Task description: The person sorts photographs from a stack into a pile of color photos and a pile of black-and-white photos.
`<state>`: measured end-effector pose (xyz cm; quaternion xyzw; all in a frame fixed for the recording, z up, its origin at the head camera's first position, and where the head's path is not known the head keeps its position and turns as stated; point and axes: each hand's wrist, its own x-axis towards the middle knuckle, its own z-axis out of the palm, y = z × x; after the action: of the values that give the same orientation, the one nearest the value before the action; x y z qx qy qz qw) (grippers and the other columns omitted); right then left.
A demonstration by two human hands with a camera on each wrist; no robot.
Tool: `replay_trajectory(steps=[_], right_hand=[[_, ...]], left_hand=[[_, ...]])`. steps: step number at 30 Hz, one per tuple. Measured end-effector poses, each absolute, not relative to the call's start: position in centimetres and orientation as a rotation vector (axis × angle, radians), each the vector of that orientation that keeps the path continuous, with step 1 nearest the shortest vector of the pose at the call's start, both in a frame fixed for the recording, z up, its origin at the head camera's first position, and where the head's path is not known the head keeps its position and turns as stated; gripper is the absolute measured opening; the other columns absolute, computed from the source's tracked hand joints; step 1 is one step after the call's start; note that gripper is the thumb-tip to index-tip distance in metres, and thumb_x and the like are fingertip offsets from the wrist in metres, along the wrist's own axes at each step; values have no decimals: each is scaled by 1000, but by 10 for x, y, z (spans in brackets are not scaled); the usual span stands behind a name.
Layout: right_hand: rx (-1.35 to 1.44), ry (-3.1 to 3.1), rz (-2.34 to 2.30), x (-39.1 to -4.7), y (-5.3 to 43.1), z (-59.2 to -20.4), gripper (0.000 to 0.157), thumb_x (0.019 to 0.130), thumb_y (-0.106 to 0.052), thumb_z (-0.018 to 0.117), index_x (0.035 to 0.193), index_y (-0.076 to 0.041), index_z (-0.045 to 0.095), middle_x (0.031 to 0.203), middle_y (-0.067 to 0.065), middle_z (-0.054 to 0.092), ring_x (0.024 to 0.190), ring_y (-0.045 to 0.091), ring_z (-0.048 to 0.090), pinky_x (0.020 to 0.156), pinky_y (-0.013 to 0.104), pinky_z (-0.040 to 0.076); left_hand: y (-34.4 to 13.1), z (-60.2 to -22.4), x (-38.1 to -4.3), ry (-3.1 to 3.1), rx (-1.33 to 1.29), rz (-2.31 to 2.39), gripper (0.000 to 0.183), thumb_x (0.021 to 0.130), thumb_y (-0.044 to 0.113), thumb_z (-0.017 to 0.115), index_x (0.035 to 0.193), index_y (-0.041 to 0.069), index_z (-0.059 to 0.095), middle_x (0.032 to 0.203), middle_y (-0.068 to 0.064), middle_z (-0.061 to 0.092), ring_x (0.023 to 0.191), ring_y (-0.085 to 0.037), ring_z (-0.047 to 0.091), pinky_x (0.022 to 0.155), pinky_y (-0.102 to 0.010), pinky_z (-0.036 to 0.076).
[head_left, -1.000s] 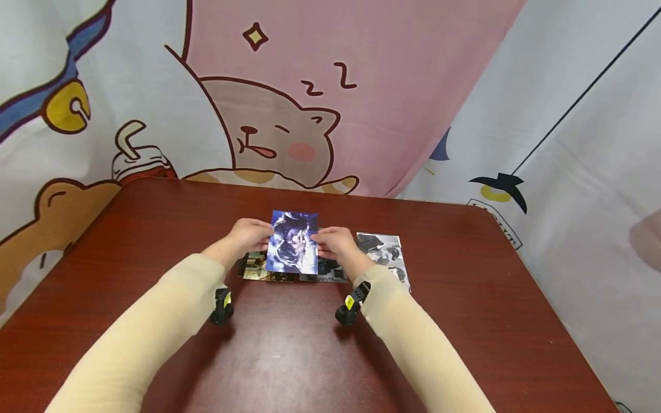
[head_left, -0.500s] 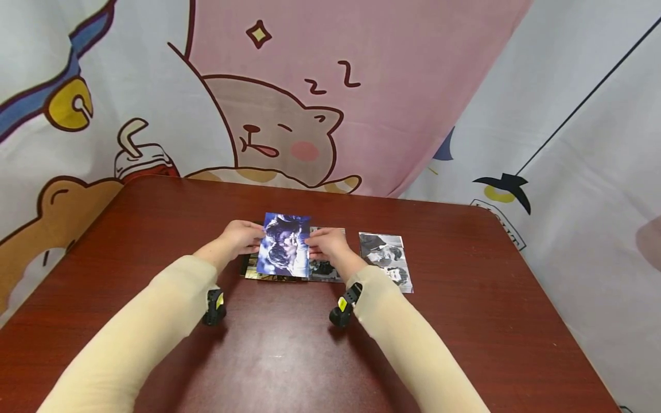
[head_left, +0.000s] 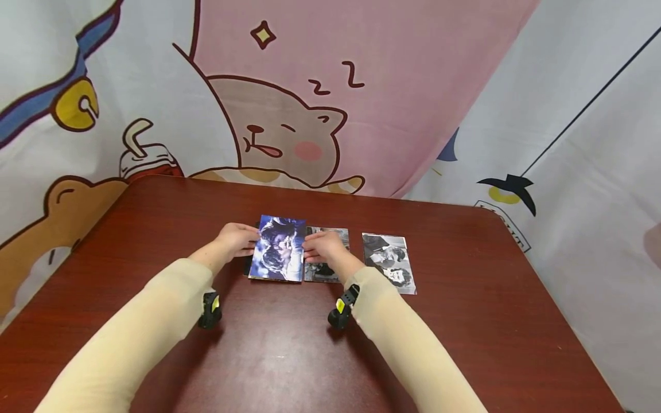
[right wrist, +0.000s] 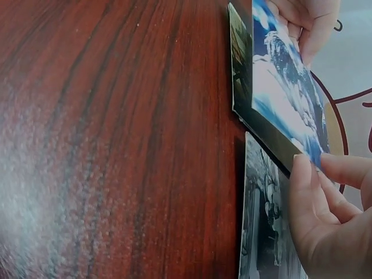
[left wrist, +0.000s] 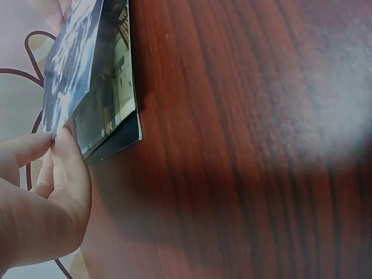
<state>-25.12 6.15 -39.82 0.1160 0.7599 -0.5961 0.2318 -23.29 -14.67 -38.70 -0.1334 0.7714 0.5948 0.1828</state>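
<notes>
A blue-toned photo card (head_left: 279, 249) is held between both hands, tilted a little above a stack on the table. My left hand (head_left: 233, 238) pinches its left edge between thumb and fingers; my right hand (head_left: 327, 250) pinches the right edge. Under it, in the left wrist view, lies a yellowish-green picture card (left wrist: 119, 87) with a dark card (left wrist: 125, 139) beneath. Just right of that stack lies a black-and-white photo card (right wrist: 264, 215), partly covered by my right hand in the head view. Farther right is another black-and-white photo card (head_left: 389, 264) showing two people.
The cards lie on a reddish-brown wooden table (head_left: 289, 355). A cartoon-printed curtain (head_left: 403, 103) hangs behind its far edge. Black wrist cameras (head_left: 210, 311) sit on both wrists, near the tabletop.
Both hands have moved the blue photo card left and lowered it, from over the gap between two cards to over the left stack. More of the middle black-and-white card now shows.
</notes>
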Motion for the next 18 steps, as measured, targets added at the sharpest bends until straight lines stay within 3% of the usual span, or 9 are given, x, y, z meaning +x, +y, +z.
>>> replay_trajectory(steps=[6, 10, 14, 18], right_hand=[[303, 2094, -1620, -253, 62, -396, 30, 89, -9, 58, 116, 4, 59, 77, 5, 60, 58, 10, 58, 55, 20, 56], [331, 2099, -1637, -256, 73, -391, 32, 90, -11, 58, 118, 4, 58, 76, 5, 60, 56, 9, 58, 54, 20, 55], [345, 2107, -1655, -257, 85, -388, 32, 90, -11, 57, 118, 5, 56, 76, 5, 61, 56, 9, 57, 53, 20, 54], [341, 2092, -1683, -259, 98, -388, 34, 90, -11, 56, 120, 6, 53, 73, 4, 59, 54, 8, 56, 50, 18, 52]], left_hand=[[-161, -412, -248, 2226, -371, 1717, 37, 90, 12, 55, 122, -7, 54, 126, -25, 54, 109, -32, 59, 89, -39, 56], [-146, -391, -237, 2282, -421, 1703, 39, 92, 10, 46, 127, -9, 48, 134, -26, 47, 117, -35, 53, 96, -40, 52], [-134, -380, -233, 2283, -371, 1710, 39, 93, 9, 43, 127, -12, 47, 122, -25, 54, 97, -25, 61, 85, -32, 57], [-122, -380, -235, 2244, -318, 1728, 39, 94, 8, 42, 127, -13, 46, 117, -24, 56, 82, -14, 60, 70, -20, 57]])
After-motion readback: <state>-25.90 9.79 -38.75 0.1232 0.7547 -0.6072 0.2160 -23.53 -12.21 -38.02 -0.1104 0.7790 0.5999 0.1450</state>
